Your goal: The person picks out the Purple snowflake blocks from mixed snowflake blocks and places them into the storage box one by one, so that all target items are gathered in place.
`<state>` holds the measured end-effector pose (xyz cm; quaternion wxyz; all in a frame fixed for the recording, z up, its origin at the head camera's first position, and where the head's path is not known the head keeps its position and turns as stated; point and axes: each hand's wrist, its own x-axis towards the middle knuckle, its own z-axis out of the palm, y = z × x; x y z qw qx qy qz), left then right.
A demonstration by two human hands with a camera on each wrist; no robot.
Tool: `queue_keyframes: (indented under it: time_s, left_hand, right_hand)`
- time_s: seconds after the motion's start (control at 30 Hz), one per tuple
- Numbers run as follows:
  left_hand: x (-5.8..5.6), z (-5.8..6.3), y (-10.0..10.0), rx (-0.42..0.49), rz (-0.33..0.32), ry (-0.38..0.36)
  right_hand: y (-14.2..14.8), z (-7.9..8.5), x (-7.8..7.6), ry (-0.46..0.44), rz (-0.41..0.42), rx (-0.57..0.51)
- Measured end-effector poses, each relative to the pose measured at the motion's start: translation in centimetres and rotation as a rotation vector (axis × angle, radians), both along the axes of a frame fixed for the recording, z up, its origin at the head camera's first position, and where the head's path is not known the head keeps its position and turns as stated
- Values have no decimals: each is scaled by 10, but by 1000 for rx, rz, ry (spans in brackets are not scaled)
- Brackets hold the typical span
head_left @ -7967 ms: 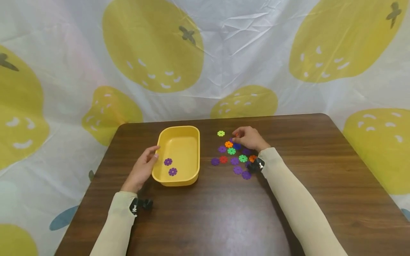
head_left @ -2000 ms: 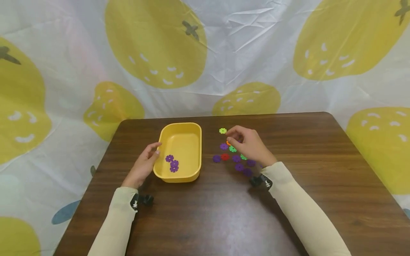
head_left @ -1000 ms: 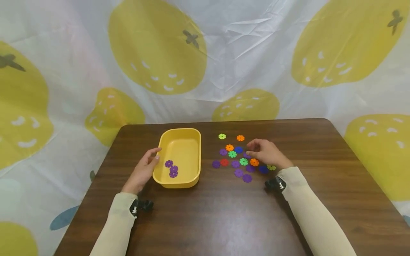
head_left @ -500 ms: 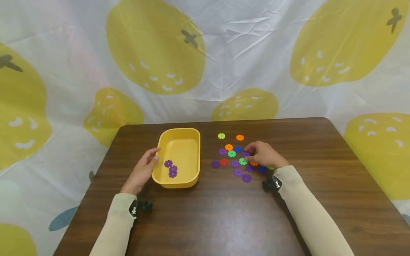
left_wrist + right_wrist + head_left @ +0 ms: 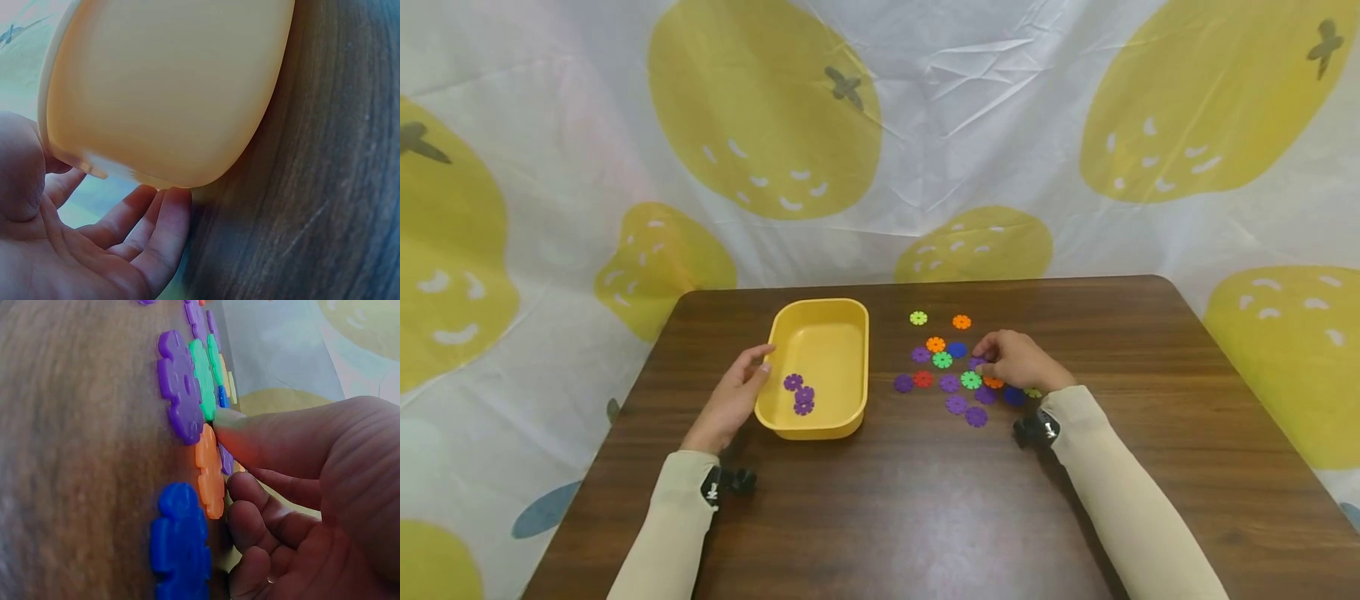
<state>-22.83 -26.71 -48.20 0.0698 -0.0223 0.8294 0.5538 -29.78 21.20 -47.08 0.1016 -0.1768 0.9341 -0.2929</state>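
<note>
My left hand (image 5: 730, 404) holds the left side of a yellow plastic tub (image 5: 831, 346). In the left wrist view, its thumb is at the rim and its fingertips touch the outer wall. Several purple snowflake discs (image 5: 804, 394) lie in the tub, some overlapping. My right hand (image 5: 1022, 362) is low over the scattered discs, its thumb and fingertips pinching a purple snowflake disc (image 5: 226, 459), largely hidden behind them. Close to the thumb are a green disc (image 5: 971, 380) and an orange disc (image 5: 210, 478). A blue disc (image 5: 181, 544) lies nearer the wrist.
More loose discs lie right of the tub: a red disc (image 5: 923, 379), a yellow-green disc (image 5: 918, 318), an orange disc at the back (image 5: 962, 322) and several purple ones (image 5: 957, 404). A fruit-print cloth (image 5: 917, 150) hangs behind the brown table (image 5: 880, 517).
Since the oldest frame, another purple disc has come into the tub. My right hand has moved right and nearer, down onto a purple disc, and the green disc beside it has shifted slightly. The left hand stays.
</note>
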Motion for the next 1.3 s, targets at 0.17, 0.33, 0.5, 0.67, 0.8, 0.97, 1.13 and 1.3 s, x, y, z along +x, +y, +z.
queue_keyframes:
  time_s: [0.17, 0.33, 0.5, 0.67, 0.8, 0.97, 1.13, 1.3]
  left_hand:
    - [1, 1, 0, -2, -4, -2]
    - [1, 2, 0, 1, -3, -12]
    - [2, 3, -1, 10, -6, -19]
    - [2, 3, -1, 5, -9, -30]
    - [1, 3, -1, 11, -14, -31]
    - [1, 3, 0, 13, -14, -32]
    - [1, 3, 0, 11, -11, -21]
    - [0, 3, 0, 15, -13, -6]
  right_hand:
    - [1, 1, 2, -1, 1, -19]
    - [2, 2, 1, -3, 21, -24]
    - [2, 2, 1, 1, 33, -26]
    - [-3, 7, 3, 57, 27, -48]
    - [-8, 13, 3, 86, 32, -65]
    - [-15, 19, 5, 117, 41, -68]
    - [-24, 29, 10, 146, 56, -107]
    - [-34, 38, 13, 147, 73, -141]
